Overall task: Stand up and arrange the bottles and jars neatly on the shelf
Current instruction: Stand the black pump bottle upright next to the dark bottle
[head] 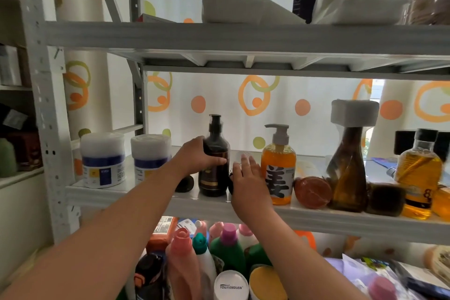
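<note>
A dark brown pump bottle (214,168) stands upright on the white middle shelf (151,198), and my left hand (194,157) is wrapped around its left side. My right hand (248,178) is just right of it with fingers spread, in front of a small dark object that it mostly hides. To the right stand an orange pump bottle (278,168), an amber flask (347,173) with a white block on top, and a yellow bottle with a black cap (418,175). Two white and blue tubs (103,159) (149,153) stand at the left.
A small dark round item (185,184) lies left of the brown bottle. An orange rounded object (313,192) and a dark cube (384,198) sit low among the right bottles. The shelf below is crowded with detergent bottles (226,248). White boxes (243,7) rest on the top shelf.
</note>
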Motion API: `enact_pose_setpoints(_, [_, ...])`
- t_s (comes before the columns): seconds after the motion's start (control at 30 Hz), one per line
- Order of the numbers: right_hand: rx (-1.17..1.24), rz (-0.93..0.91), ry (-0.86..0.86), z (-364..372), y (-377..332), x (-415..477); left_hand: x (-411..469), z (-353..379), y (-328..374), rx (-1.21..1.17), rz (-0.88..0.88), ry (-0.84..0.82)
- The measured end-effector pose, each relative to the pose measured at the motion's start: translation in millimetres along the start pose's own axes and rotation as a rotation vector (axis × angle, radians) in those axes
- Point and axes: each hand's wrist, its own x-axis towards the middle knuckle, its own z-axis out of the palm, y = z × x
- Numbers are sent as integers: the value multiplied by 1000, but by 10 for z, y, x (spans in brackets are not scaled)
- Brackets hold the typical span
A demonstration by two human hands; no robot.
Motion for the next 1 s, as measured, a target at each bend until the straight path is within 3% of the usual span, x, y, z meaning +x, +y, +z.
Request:
enact_pose_setpoints(0.07, [-67, -26, -3, 24, 25, 23, -94, 72, 23, -38, -73, 44])
enact_pose_setpoints(0.13, [-68, -28, 4, 14, 27, 20, -270, 197, 67, -85, -129, 235])
enact_pose_setpoints(0.2, [-90, -40, 53, 51, 6, 1, -510, 341, 133, -119, -8, 570])
enact_pose_setpoints(0.27, [-37, 5, 120, 65, -24, -43, -689, 504, 212, -118, 168, 705])
enact_pose_setpoints(0.4, [-36, -19, 70, 153, -36, -59, -707, 866, 389, -39, 214, 429])
enact_pose_setpoints(0.5, [-90, 66, 47, 160, -16, -41, -603, 986, 513, -81, 126, 389])
enact_pose_setpoints(0.63, [-8, 132, -7, 172, -32, 15, -509, 915, 583, -144, 43, 201])
enact_pose_setpoints(0.77, [-48, 117, 10, 210, 1, -33, -540, 984, 638, -116, 13, 233])
enact_pose_setpoints(0.9, [-267, -19, -26, 148, 43, -256, -673, 1069, 580, -97, 45, 310])
enact_pose_setpoints(1.0, [-377, -17, 148, 216, -6, -297, -749, 1072, 506, -70, 51, 278])
